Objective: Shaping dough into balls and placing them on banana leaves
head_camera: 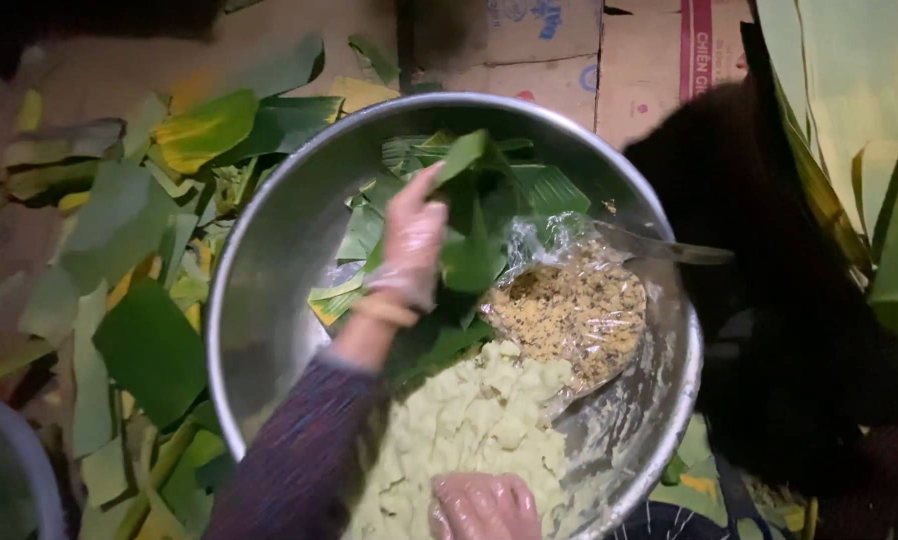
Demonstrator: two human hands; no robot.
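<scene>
left hand (409, 245) fingers pinch green leaf (469, 200) | right hand (484, 507) fingers loosely curled on pale dough (469, 420)

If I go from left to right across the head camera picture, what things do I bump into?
Heap of cut green leaves → rim of the big metal bowl → gloved left hand holding a leaf piece → clear bag of crumbly filling → large pale leaves.

Basin (269, 260): dull brushed metal, smeared | gloves on left hand (409, 245) and right hand (484, 505): thin clear plastic, glossy | bag (569, 310): crinkled clear film | leaves (154, 350): waxy green | boxes (569, 50): matt cardboard | sleeve (299, 460): knitted cloth
</scene>
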